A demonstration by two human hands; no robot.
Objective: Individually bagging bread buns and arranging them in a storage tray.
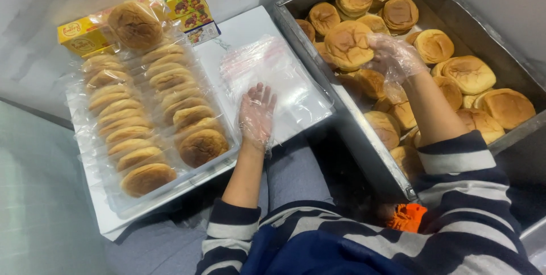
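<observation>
My left hand [257,113], in a thin clear plastic glove, lies flat with fingers spread on a stack of clear plastic bags [267,76] on a white board [244,25]. My right hand [393,56], also gloved, reaches into a large metal tray [352,133] and grips a round brown bun [348,43] lying among several loose buns. Left of the bags, two rows of bagged buns [151,110] stand on edge on the board.
Yellow and colourful cartons [79,33] sit behind the bagged buns, with one wrapped bun [135,25] on top. An orange object [408,217] lies below the tray near my striped sleeve. The floor is grey.
</observation>
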